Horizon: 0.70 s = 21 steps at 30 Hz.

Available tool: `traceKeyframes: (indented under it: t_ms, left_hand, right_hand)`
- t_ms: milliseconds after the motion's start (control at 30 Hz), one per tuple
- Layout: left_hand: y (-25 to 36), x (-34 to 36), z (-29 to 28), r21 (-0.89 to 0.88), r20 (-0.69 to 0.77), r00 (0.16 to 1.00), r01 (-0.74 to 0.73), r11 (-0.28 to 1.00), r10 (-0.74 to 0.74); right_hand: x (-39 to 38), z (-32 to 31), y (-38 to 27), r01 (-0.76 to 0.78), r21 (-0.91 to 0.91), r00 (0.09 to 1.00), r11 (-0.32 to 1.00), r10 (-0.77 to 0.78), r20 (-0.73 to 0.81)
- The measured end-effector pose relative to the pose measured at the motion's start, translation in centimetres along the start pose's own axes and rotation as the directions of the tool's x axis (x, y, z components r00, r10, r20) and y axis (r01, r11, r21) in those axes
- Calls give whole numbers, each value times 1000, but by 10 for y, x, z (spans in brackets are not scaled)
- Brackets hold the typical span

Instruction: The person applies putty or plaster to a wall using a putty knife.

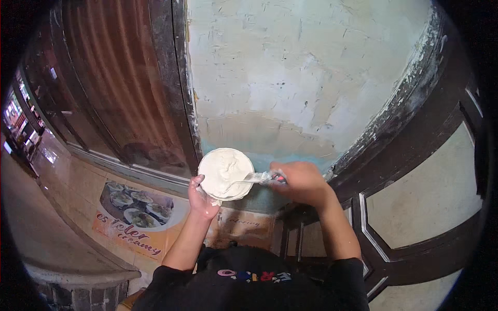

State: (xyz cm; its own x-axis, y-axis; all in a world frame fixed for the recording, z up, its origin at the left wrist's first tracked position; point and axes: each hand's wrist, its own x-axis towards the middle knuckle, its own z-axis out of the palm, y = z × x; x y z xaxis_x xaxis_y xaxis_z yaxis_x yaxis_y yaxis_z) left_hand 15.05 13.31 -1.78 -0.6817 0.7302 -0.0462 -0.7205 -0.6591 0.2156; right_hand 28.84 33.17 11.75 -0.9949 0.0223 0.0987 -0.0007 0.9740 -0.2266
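Putty tub (227, 199) likely felt heavy, its paste (220, 168) soft, slippery; best cradled underneath. Left fingers (196, 180) cupped it; right fingers (291, 171) closed round the scraper (253, 178) between them.

1 round, white tub (243, 195) sits in the left hand (203, 202) with its open top facing up. Thick, creamy white paste (219, 165) fills it, all bumpy and swirly on top. 1 flat scraper with a shiny, smeary grey blade (256, 177) is in the right hand (302, 181), its blade reaching over the tub's rim.
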Motion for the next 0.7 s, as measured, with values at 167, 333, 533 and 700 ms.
traceKeyframes:
  t_ms: [167, 333, 533, 700]
  left_hand:
    - [-9, 9, 4, 7, 81, 996, 41, 999, -42]
    - [-12, 13, -2, 70, -163, 986, -8, 998, 19]
    - [-5, 20, 16, 76, 40, 999, 20, 997, -23]
    - [-8, 25, 10, 40, 4, 1000, 29, 999, -30]
  right_hand:
    - [9, 26, -6, 130, 44, 986, 990, -125, -115]
    - [17, 11, -9, -134, -45, 991, 990, 134, -8]
    - [15, 0, 12, -94, -20, 996, 995, 94, 3]
    - [10, 12, 3, 40, 22, 998, 999, -39, -43]
